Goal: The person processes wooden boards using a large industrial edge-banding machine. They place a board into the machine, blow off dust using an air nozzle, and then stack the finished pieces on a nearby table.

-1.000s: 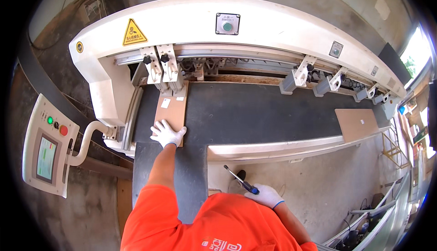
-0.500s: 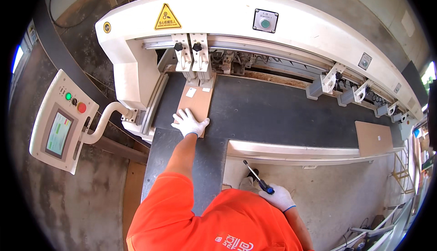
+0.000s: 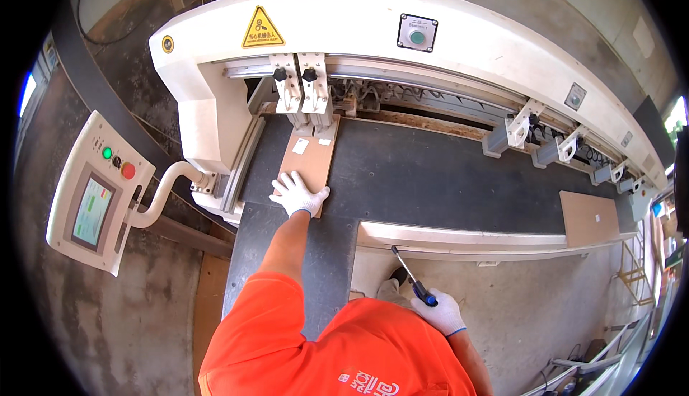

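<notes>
- Against half a second ago, the tool (image 3: 423,294) has swung a little: its tip now sits higher and further right, near the white table edge.
- The left hand (image 3: 298,195) stays put, fingers spread flat on the near part of the narrow panel (image 3: 313,163) (pressing rather than grasping).
- The right hand (image 3: 443,313) is closed around the tool's blue-and-black handle, a slim, straight metal shaft pointing up and away.
- The narrow panel, a smooth tan rectangle with two small white labels (image 3: 301,145), lies flat on the left of the dark tabletop (image 3: 430,173), its far end at two grey blocks (image 3: 310,120) (whether they touch it, I cannot tell).
- Both hands wear white knit-looking gloves, blue-edged at the right wrist.
- The tabletop is matt and faintly scuffed; a glossy white beam (image 3: 344,23) arches over it.
- A broader tan board (image 3: 588,218) lies at the far right, unmoved.
</notes>
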The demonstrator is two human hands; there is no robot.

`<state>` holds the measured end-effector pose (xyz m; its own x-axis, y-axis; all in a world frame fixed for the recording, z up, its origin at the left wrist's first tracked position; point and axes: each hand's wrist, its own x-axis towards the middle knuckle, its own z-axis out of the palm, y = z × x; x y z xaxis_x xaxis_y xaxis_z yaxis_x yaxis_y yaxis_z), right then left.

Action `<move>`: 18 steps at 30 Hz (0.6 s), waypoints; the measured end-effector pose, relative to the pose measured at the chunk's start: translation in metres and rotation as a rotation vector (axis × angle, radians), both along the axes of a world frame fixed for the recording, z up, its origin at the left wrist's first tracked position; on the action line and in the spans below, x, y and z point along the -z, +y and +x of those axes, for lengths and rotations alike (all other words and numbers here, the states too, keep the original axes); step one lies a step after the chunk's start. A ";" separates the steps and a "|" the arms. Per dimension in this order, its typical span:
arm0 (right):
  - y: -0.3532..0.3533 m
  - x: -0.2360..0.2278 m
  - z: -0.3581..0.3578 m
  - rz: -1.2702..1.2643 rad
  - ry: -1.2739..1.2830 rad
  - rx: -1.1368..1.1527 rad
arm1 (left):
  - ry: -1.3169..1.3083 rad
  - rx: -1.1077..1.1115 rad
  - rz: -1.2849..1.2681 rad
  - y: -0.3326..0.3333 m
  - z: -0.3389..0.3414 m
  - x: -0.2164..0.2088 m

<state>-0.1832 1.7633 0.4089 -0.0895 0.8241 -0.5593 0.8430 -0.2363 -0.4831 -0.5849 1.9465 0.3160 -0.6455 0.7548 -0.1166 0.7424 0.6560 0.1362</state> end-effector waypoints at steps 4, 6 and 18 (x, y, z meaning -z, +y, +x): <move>-0.001 -0.005 -0.001 0.006 0.028 0.015 | -0.009 0.000 -0.011 0.000 0.000 -0.001; -0.002 0.000 0.001 0.027 0.031 0.019 | -0.012 0.001 -0.006 0.000 0.000 -0.001; 0.000 0.002 0.004 0.050 0.041 0.025 | -0.004 0.003 -0.009 -0.001 0.000 0.000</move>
